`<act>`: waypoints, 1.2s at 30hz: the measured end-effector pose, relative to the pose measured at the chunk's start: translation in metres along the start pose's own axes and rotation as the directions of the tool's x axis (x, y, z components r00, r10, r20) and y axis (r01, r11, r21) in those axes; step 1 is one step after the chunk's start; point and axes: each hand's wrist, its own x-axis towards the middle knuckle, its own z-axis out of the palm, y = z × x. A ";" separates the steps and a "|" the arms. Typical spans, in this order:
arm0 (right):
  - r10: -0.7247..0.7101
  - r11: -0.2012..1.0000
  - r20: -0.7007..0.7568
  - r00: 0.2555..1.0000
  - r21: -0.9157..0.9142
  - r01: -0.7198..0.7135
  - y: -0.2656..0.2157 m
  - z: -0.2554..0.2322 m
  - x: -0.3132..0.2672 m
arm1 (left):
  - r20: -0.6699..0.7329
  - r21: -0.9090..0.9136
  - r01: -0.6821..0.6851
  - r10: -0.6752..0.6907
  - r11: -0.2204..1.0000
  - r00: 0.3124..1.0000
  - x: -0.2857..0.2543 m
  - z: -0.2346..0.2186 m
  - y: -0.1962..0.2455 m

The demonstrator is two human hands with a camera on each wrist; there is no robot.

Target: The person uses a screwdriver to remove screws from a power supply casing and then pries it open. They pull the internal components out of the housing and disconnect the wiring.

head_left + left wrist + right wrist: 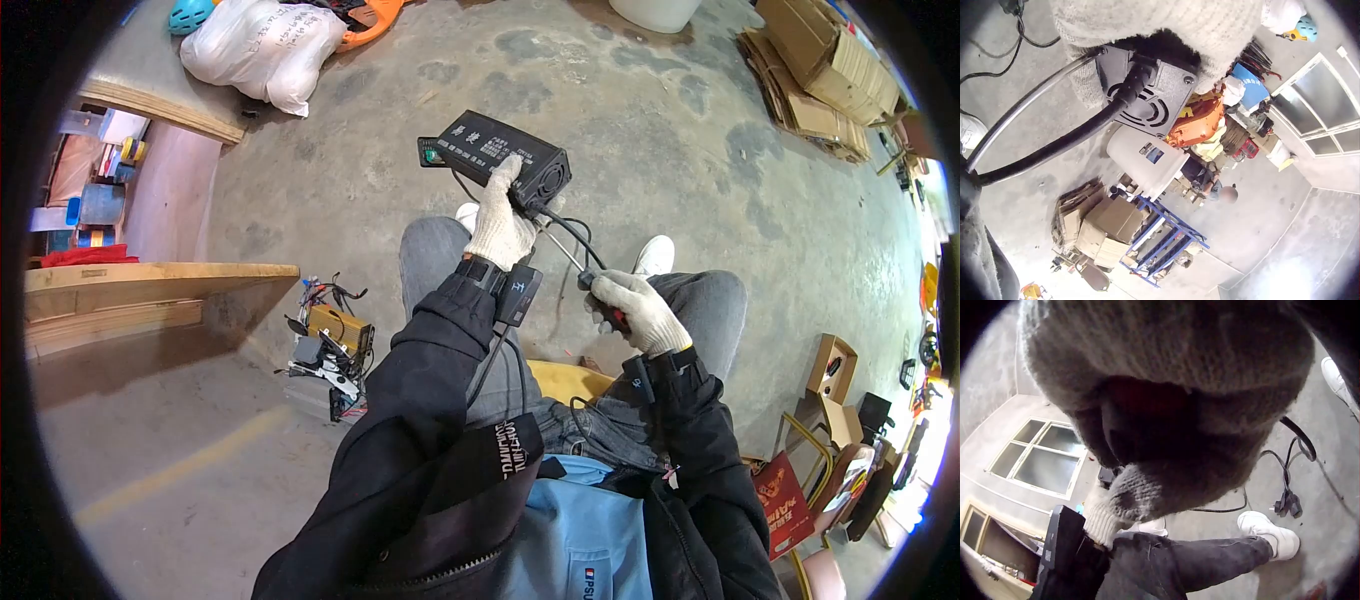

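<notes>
Right hand (pixel 640 312), gloved, clenched round red-handled screwdriver (pixel 600 298) over the lap, shaft angled up toward the work. Left hand (pixel 497 228) clamped on black charger box (pixel 497 152), raised clear of concrete floor (pixel 330 190), fan end turned toward the tool, presumably for screw access. Cables (pixel 565 232) hanging between.

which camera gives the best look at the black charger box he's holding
The head view: the whole black charger box shows, gripped by the left hand. The left wrist view shows only its vented end; the right wrist view, just one dark edge.
</notes>
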 end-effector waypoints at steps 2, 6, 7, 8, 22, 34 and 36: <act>0.013 1.000 -0.017 1.000 -0.004 -0.013 0.000 0.001 0.000 | -0.031 -0.006 -0.012 0.012 1.000 0.999 -0.001 0.001 0.000; -0.005 0.999 -0.071 0.997 -0.037 0.002 0.000 0.003 0.001 | -0.037 -0.008 -0.001 0.000 1.000 0.999 0.002 -0.001 -0.001; -0.005 0.998 -0.096 0.995 0.064 0.012 0.002 0.001 0.002 | -0.023 -0.004 -0.004 0.004 1.000 1.000 0.003 -0.003 -0.001; -0.003 0.986 -0.120 0.993 0.164 0.023 0.004 -0.001 0.003 | -0.009 0.001 -0.007 0.007 1.000 1.000 0.004 -0.004 -0.001; 0.175 0.984 -0.041 0.984 0.050 -0.173 -0.003 0.007 0.000 | -0.012 0.031 0.035 -0.034 0.999 0.999 0.006 -0.011 0.000; 0.085 0.989 0.000 0.996 0.124 -0.085 0.004 0.000 -0.001 | 0.000 0.044 0.022 -0.022 0.999 1.000 0.010 -0.014 -0.002; 0.094 0.990 -0.011 0.996 0.104 -0.092 -0.003 0.008 -0.004 | 0.014 0.051 0.020 -0.021 0.998 1.000 0.008 -0.011 -0.002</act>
